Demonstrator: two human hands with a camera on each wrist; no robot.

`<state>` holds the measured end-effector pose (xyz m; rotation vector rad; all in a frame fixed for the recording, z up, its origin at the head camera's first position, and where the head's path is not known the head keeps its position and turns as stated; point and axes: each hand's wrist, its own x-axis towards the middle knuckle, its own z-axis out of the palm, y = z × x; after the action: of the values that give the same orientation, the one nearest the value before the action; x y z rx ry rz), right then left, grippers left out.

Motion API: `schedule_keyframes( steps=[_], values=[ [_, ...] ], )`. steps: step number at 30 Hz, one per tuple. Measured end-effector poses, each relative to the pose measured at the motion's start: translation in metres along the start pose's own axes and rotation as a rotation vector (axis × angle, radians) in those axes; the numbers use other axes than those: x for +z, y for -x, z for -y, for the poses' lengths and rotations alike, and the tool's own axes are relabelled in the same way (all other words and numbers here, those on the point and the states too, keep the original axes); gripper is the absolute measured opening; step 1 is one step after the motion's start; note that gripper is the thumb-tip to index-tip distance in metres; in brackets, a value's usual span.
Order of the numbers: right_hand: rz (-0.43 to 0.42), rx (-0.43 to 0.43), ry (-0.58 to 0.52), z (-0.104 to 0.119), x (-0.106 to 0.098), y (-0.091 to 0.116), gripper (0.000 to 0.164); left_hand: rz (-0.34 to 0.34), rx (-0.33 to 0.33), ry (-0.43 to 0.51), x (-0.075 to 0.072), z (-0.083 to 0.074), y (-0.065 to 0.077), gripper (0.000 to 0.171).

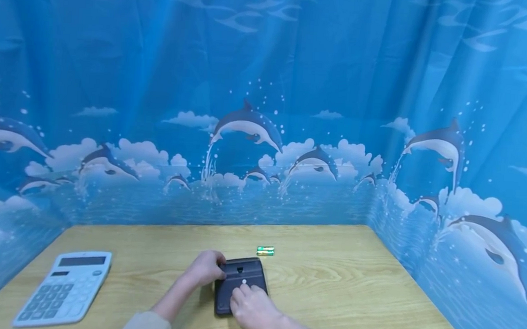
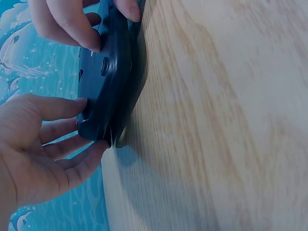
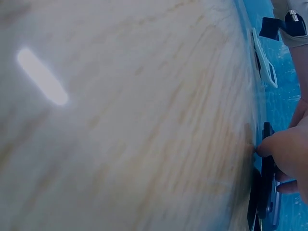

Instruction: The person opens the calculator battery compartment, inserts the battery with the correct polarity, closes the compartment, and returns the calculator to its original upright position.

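A flat black device, which looks like a calculator, has its back side up on the front middle of the table. My left hand holds its far left corner, the thumb on the back face and the fingers at the edge, as the left wrist view shows. Nearer to me, my right hand grips the same device with curled fingers on its back and the thumb by its edge. Just above those fingertips a white dot shows. Beyond the device lie two green batteries, side by side.
At the left of the wooden table lies a white calculator with its keys up. A blue curtain with dolphins printed on it borders the table at the back and sides.
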<state>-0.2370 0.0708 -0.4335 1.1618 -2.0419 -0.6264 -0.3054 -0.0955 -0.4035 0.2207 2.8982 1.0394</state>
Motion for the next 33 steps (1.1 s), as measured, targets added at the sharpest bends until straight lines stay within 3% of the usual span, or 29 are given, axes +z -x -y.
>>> schedule_keyframes(
  steps=[12, 20, 33],
  values=[
    [0.012, -0.030, 0.005, 0.0002, 0.0032, 0.0015, 0.019, 0.013, 0.013, -0.096, -0.0010, -0.0027, -0.0005, 0.027],
    [0.053, -0.053, -0.040, -0.0009, 0.0042, 0.0035, 0.021, 0.017, -0.016, -0.085, 0.0018, -0.0026, -0.0005, 0.028],
    [0.020, -0.052, -0.107, -0.0030, 0.0073, 0.0038, 0.020, 0.025, 0.025, -0.124, 0.0021, -0.0017, -0.0001, 0.029]
  ],
)
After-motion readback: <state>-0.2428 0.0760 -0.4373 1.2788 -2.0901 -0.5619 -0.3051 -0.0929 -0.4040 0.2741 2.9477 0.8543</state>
